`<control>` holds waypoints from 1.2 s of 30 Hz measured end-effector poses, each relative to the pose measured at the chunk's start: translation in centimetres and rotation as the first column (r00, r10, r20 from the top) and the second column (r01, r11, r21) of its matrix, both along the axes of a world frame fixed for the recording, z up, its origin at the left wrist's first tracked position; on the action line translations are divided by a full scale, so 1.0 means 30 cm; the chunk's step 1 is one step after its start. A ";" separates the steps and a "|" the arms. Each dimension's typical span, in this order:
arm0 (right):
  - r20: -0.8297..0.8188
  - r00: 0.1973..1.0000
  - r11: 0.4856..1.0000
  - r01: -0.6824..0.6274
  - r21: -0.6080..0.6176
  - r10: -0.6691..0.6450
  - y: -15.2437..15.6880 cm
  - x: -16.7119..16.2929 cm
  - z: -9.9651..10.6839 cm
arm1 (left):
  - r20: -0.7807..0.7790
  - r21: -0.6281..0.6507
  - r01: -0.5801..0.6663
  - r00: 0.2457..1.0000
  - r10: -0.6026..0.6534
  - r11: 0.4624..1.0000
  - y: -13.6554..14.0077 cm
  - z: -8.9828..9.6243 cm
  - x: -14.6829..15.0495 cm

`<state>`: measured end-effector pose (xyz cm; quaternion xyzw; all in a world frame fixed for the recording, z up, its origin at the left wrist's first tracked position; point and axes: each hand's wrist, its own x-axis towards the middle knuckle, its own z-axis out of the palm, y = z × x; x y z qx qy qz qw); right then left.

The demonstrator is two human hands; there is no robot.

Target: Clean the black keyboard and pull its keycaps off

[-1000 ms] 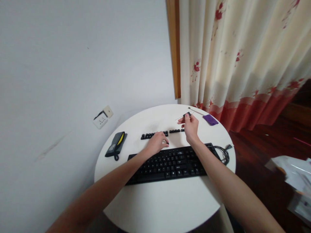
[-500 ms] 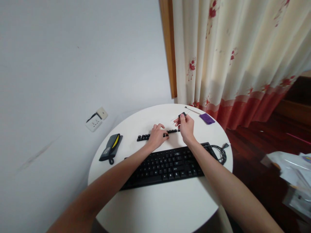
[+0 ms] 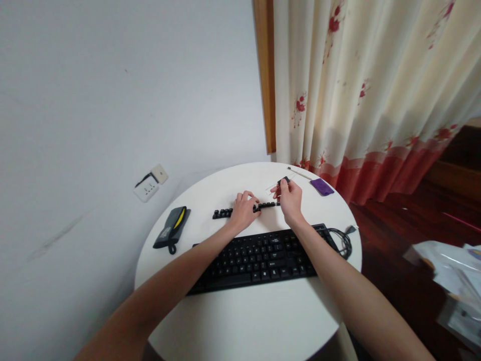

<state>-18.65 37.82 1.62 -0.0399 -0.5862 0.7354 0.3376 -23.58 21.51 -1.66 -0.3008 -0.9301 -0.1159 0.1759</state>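
My left hand (image 3: 243, 210) rests at a row of loose black keycaps (image 3: 223, 213) on the round white table (image 3: 263, 321). Its thumb and fingertips close around one keycap (image 3: 256, 207) in that row. Further right, my right hand (image 3: 290, 198) is raised just above the table, its fingers closed on the black handle of what looks like a wire keycap puller (image 3: 283, 179). Thin wires stick out from that handle. More keycaps (image 3: 266, 204) lie between the two hands. Below both forearms is a black keyboard (image 3: 259, 260), partly covered by them.
A grey pouch with a yellow stripe (image 3: 172, 228) lies at the left edge. The keyboard's coiled cable (image 3: 343, 240) is at the right. A purple cloth pouch (image 3: 321, 187) and a thin brush (image 3: 299, 173) lie at the back right, near the curtain (image 3: 338, 100).
The view has shifted slightly. Both hands keep nearly the same places and the same holds.
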 end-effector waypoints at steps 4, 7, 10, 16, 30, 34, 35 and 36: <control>-0.005 1.000 1.000 -0.007 -0.013 0.007 0.002 -0.003 -0.002 | 0.041 0.033 -0.013 0.999 0.011 0.999 -0.021 0.029 -0.003; 0.005 1.000 1.000 -0.022 -0.018 0.022 0.005 -0.004 -0.003 | 0.097 0.103 -0.014 0.995 0.004 0.995 -0.076 0.072 -0.009; 0.005 0.999 0.999 -0.048 -0.006 0.048 0.004 -0.001 -0.002 | 0.125 0.134 -0.053 0.992 0.036 0.990 -0.146 0.102 -0.010; 0.035 0.998 0.997 -0.057 0.049 0.055 -0.007 0.008 -0.004 | 0.017 0.016 -0.201 0.979 0.201 0.979 -0.168 0.060 0.033; 0.036 0.998 0.994 -0.045 0.098 0.042 -0.007 0.011 -0.013 | -0.051 -0.009 -0.224 0.973 0.223 0.975 -0.121 -0.010 0.041; 0.039 0.999 0.994 -0.041 0.098 0.037 -0.005 0.010 -0.009 | -0.043 -0.011 -0.219 0.975 0.218 0.976 -0.136 -0.007 0.045; 0.039 0.999 0.994 -0.041 0.097 0.037 -0.005 0.009 -0.008 | -0.035 -0.009 -0.218 0.976 0.217 0.976 -0.144 -0.006 0.044; 0.039 0.998 0.995 -0.043 0.094 0.040 -0.004 0.009 -0.006 | -0.022 -0.007 -0.218 0.976 0.218 0.976 -0.154 -0.007 0.042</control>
